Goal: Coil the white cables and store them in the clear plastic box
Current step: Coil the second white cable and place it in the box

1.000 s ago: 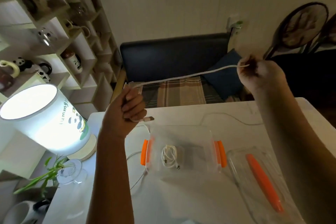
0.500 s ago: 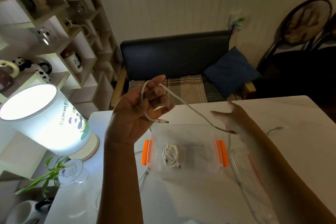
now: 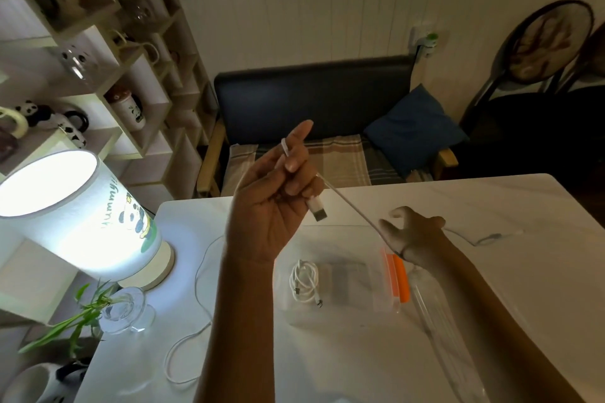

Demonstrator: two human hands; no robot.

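Observation:
My left hand (image 3: pixel 275 203) is raised above the table, palm toward me, holding a white cable (image 3: pixel 352 204) looped over its fingers; the USB plug (image 3: pixel 317 208) hangs below the fingers. The cable runs down and right to my right hand (image 3: pixel 409 235), whose fingers are spread with the cable passing across them. Below stands the clear plastic box (image 3: pixel 343 301) with an orange clasp (image 3: pixel 397 278); a coiled white cable (image 3: pixel 305 283) lies inside it. Another loose white cable (image 3: pixel 196 311) trails on the table at the left.
A lit panda lamp (image 3: pixel 75 222) and a glass vase with a green plant (image 3: pixel 127 307) stand at the table's left. The clear lid (image 3: pixel 442 330) lies right of the box. A thin cable end (image 3: pixel 491 237) lies at far right. A bench stands behind the table.
The taut stretch of cable has gone slack. My right hand came down from high on the right to just above the box. My left hand opened and turned, with the cable looped over its fingers.

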